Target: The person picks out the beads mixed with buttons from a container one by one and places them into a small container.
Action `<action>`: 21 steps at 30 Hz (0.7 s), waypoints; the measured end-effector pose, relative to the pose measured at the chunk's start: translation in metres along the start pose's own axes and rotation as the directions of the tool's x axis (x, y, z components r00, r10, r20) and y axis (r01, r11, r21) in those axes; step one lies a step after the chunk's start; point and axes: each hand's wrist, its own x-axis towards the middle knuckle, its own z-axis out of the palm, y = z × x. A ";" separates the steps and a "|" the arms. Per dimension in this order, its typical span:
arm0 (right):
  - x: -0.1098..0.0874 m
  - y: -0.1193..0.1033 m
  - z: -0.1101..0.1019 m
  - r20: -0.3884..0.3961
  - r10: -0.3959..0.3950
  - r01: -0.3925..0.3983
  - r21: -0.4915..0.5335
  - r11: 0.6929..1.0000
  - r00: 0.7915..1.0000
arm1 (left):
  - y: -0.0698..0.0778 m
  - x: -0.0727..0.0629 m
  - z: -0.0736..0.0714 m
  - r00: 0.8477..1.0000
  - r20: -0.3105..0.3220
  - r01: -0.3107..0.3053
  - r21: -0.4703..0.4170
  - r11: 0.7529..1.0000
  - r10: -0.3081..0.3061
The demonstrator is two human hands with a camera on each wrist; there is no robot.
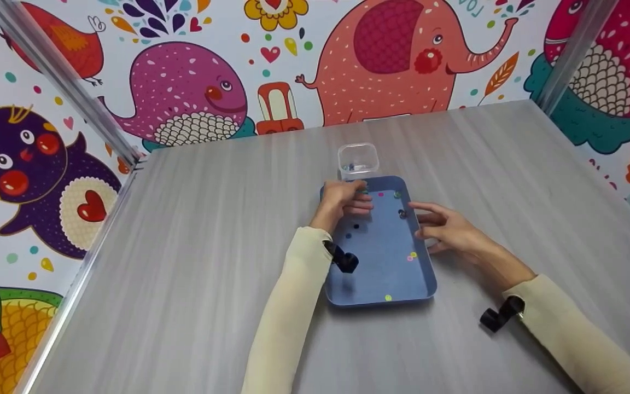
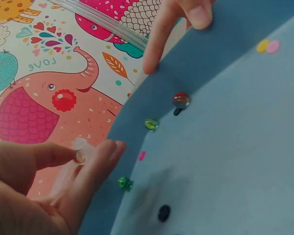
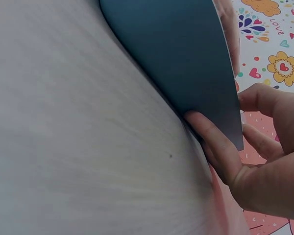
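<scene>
Round translucent bead (image 2: 80, 156) is sitting pinched between your left hand's (image 1: 342, 198) fingers; your right hand's (image 1: 450, 229) are resting apart.

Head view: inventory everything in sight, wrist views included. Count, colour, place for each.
Table: 1, grey, centre
Walls: 3, white with prints, around table
Posts: 2, silver, far corners
Tray: 1, blue, on table
Box: 1, clear, beyond tray; contents too small to count
Held marble: 1, clear with orange, in left hand
Marbles: 3, one red-brown, two green, tray's far half
Discs: at least 6, two pink, two yellow, rest dark, across tray
Left hand: 1, bare, over tray
Right hand: 1, bare, on tray's right rim
Sleeves: 2, cream, arms
Cameras: 2, black, cuffs
</scene>
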 end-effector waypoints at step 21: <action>0.000 0.001 0.000 -0.008 0.001 0.000 0.029 1.000 1.000 | 0.004 0.009 -0.007 0.980 -0.052 -0.196 -0.026 0.980 0.194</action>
